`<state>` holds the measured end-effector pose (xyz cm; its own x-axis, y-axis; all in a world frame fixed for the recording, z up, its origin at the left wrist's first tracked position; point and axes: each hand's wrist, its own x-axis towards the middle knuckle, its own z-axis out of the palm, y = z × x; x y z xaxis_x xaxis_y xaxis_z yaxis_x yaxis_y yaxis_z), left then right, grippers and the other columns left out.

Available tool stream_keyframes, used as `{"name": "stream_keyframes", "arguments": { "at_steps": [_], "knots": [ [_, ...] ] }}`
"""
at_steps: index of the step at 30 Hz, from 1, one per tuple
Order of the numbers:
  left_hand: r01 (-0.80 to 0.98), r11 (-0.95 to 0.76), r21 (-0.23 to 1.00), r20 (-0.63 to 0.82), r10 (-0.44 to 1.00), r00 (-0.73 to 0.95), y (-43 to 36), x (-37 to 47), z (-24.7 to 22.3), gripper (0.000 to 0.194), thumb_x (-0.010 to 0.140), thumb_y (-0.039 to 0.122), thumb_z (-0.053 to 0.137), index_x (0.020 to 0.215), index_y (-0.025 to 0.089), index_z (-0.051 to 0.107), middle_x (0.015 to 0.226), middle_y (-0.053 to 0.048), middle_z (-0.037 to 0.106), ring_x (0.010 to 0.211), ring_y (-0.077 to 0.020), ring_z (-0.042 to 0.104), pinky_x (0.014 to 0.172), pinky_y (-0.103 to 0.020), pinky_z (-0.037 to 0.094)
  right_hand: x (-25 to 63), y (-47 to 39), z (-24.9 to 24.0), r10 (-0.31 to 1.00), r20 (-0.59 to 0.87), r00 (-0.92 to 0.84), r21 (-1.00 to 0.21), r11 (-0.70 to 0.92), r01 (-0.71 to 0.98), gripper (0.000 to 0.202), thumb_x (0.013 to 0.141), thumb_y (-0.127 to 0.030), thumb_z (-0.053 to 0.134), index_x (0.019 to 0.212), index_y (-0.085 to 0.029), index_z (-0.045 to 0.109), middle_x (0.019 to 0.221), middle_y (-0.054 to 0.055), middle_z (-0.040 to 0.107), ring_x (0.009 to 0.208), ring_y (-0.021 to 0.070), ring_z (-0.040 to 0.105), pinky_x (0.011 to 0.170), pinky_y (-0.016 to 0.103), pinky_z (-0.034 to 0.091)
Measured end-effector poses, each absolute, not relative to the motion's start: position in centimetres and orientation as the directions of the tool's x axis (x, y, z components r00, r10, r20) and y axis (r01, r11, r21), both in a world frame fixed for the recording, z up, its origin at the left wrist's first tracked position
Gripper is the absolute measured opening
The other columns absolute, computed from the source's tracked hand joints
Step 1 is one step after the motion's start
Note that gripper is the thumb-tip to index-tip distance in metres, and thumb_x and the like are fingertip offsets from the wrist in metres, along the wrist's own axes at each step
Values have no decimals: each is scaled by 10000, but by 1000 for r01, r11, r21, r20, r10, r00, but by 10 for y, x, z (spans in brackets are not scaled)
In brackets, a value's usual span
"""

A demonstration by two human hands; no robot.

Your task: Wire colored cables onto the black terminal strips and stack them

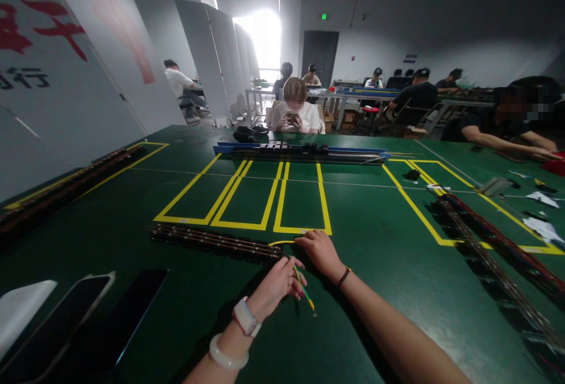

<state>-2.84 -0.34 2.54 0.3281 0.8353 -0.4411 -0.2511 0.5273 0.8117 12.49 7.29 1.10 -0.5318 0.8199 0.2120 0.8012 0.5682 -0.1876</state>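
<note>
Head view:
– Right hand (318, 251): clamped on what?
– On the yellow wire (283, 242), fingers (308, 238) together, beside the right end of the black strip (212, 239) lying on the worktop (366, 225).
– And left hand (274, 288)?
– Loosely curled at the green-yellow wire (305, 291), near that same end; pinching or merely touching, cannot tell.

Green table (375, 278) carrying yellow tape outlines (324, 195) beyond right hand (324, 251). Dark segmented strip (212, 241) lying just left of left hand (278, 284). Two dark phones (132, 313) sitting farther left. Blue rail (224, 148) resting well beyond hands. Long strips (489, 254) lying well right.
</note>
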Motion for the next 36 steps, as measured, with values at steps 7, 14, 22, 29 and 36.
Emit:
{"name": "stream_keyframes", "arguments": {
  "at_steps": [7, 14, 22, 29, 36],
  "knots": [
    [-323, 487, 811, -418, 870, 261, -2, -29, 30, 230, 864, 386, 515, 858, 158, 480, 666, 6, 572, 450, -31, 447, 426, -151, 302, 127, 75, 6, 842, 260, -472, -271, 533, 801, 253, 952, -268, 430, 1058, -263, 660, 932, 47, 625, 872, 166, 514, 762, 281, 356],
    [80, 346, 935, -354, 924, 145, 4, -36, 26, 256, 857, 431, 460, 809, 181, 484, 557, 53, 505, 362, -44, 326, 393, -186, 208, 128, 76, 2, 849, 293, -439, -298, 517, 803, 250, 952, -284, 431, 1044, -237, 659, 915, 50, 616, 854, 164, 516, 756, 277, 350],
    [668, 62, 741, -122, 992, 43, -2, -37, 28, 204, 888, 332, 445, 729, 211, 486, 646, -21, 560, 575, -161, 552, 559, -235, 298, 129, 74, 4, 845, 302, -442, -329, 527, 784, 251, 952, -273, 430, 1041, -222, 659, 903, 51, 612, 848, 163, 512, 759, 273, 358],
    [725, 41, 688, -84, 996, 23, -2, -36, 24, 219, 871, 376, 476, 725, 215, 498, 637, -32, 551, 594, -194, 574, 589, -249, 336, 128, 74, 5, 843, 286, -455, -332, 533, 778, 230, 943, -246, 447, 1027, -217, 658, 905, 58, 604, 868, 163, 516, 766, 273, 366],
    [687, 49, 725, -100, 994, 34, -4, -35, 30, 254, 880, 396, 451, 712, 215, 511, 624, -36, 567, 622, -201, 590, 604, -250, 343, 127, 69, 9, 839, 308, -448, -354, 538, 765, 250, 937, -333, 456, 1051, -209, 640, 929, 57, 604, 902, 166, 514, 809, 293, 366]
  ]
}}
